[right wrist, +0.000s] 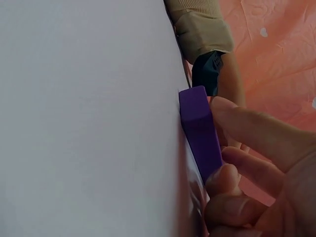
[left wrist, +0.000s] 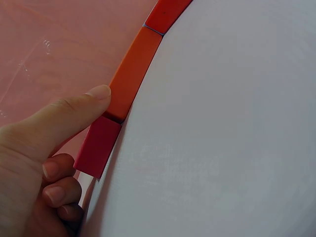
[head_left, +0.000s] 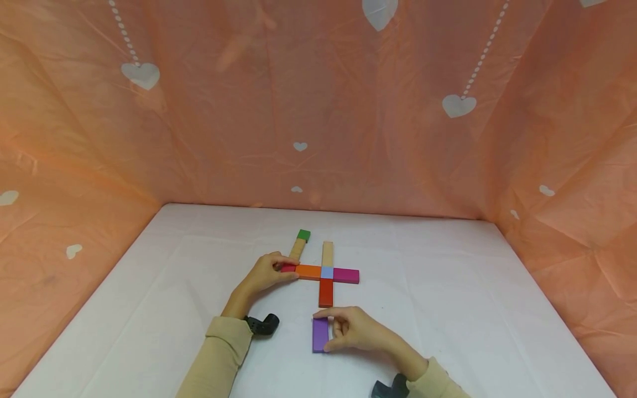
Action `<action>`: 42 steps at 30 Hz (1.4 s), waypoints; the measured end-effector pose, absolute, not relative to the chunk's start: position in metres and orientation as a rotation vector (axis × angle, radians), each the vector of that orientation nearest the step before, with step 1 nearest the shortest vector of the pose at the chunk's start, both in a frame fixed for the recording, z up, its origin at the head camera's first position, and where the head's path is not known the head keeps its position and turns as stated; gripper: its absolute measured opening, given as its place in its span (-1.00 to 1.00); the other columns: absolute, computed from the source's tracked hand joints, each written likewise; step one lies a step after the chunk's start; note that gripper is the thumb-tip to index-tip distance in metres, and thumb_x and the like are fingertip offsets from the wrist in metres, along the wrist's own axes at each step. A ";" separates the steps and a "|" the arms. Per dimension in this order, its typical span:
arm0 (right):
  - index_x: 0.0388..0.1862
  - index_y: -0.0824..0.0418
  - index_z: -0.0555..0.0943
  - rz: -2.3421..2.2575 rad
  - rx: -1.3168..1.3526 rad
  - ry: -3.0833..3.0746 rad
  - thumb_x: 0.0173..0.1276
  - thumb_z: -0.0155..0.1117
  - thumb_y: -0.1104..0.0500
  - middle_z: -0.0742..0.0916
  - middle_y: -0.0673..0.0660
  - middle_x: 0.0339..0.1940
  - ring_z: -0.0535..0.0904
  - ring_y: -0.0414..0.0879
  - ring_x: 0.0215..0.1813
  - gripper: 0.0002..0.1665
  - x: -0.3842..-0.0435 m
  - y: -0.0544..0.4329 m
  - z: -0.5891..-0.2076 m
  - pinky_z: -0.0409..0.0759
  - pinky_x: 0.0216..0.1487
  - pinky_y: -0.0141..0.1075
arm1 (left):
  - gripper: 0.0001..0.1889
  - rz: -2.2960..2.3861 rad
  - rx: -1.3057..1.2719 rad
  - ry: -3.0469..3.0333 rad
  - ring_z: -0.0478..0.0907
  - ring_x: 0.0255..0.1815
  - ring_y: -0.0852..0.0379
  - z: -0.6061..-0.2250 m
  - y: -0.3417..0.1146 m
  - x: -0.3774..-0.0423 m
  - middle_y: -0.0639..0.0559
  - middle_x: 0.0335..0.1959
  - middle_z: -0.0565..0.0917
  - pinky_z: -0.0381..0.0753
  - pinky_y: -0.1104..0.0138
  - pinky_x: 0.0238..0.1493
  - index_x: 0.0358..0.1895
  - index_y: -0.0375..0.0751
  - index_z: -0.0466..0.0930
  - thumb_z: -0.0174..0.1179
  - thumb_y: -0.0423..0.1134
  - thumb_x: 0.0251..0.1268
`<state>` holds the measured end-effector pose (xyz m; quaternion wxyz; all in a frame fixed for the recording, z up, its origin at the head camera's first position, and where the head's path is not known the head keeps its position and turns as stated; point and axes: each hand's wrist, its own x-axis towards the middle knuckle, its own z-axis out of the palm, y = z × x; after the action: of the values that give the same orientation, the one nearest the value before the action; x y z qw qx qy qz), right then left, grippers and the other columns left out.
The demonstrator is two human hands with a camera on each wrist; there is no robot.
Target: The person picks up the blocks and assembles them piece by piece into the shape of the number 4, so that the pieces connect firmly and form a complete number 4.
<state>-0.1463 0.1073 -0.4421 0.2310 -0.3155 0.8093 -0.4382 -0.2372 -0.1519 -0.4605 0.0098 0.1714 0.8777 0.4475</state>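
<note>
My left hand [head_left: 266,275] pinches a small crimson block [left wrist: 98,147] at the left end of a row, its thumb lying by the seam with an orange block [head_left: 308,272]. To the right come a light blue block [head_left: 327,272] and a magenta block [head_left: 346,276]. A red block [head_left: 325,293] extends toward me from the light blue one, and a beige block [head_left: 327,254] points away. Nearer to me, my right hand [head_left: 355,330] grips a purple block [head_left: 320,335] by its two ends, thumb at the near end. The purple block stands close below the red one.
Another beige block [head_left: 297,250], slightly slanted, runs from behind my left fingers to a green block [head_left: 303,235]. A white cloth [head_left: 438,293] covers the table. Orange sheeting [head_left: 318,110] with pale hearts rises at the back and sides. A dark wrist camera [head_left: 264,325] sits on my left wrist.
</note>
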 end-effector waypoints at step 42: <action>0.16 0.28 0.56 -1.229 -0.792 2.217 0.07 0.50 0.22 0.47 0.00 -0.65 0.31 -0.42 -0.59 -0.37 -0.145 0.109 -0.441 0.27 -0.46 -0.57 | -0.68 1.378 0.512 2.730 0.27 -0.34 0.15 -0.460 -0.151 -0.238 0.00 -0.47 0.40 0.19 0.42 -0.32 -0.09 -0.23 0.73 0.42 -0.22 0.07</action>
<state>-0.1452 0.1092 -0.4414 0.2407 -0.2895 0.8102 -0.4493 -0.2384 -0.1513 -0.4598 0.0204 0.1652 0.8802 0.4444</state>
